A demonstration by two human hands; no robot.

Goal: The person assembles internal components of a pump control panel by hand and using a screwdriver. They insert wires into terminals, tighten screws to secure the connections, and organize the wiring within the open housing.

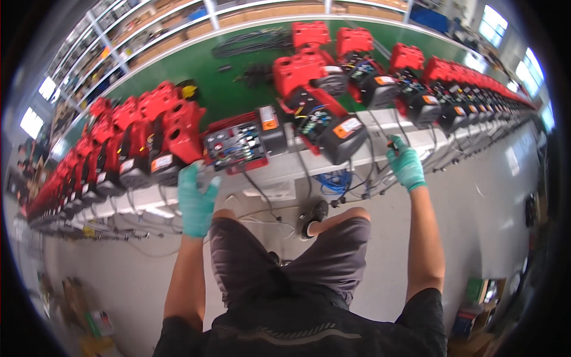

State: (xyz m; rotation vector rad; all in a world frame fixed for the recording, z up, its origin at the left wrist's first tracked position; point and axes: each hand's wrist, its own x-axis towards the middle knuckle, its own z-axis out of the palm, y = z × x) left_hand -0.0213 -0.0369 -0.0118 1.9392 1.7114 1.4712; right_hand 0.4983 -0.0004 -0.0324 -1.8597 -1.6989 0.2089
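Note:
My left hand, in a thin green glove, is at the bench's front edge with the thumb spread from the fingers. Its fingertips are close to an opened red-and-black machine housing with wires and a circuit board exposed; whether they touch it, I cannot tell. To the right, my gloved right hand is closed at the bench edge around a small dark object with a bit of red, too small to name. Between my hands, another opened machine lies with its black end toward me.
Long rows of red-and-black machines stretch along the green-topped bench on both sides. Black power cords hang over its front edge, near a coil of blue cable. Shelves with boxes stand behind. My legs are below the bench edge.

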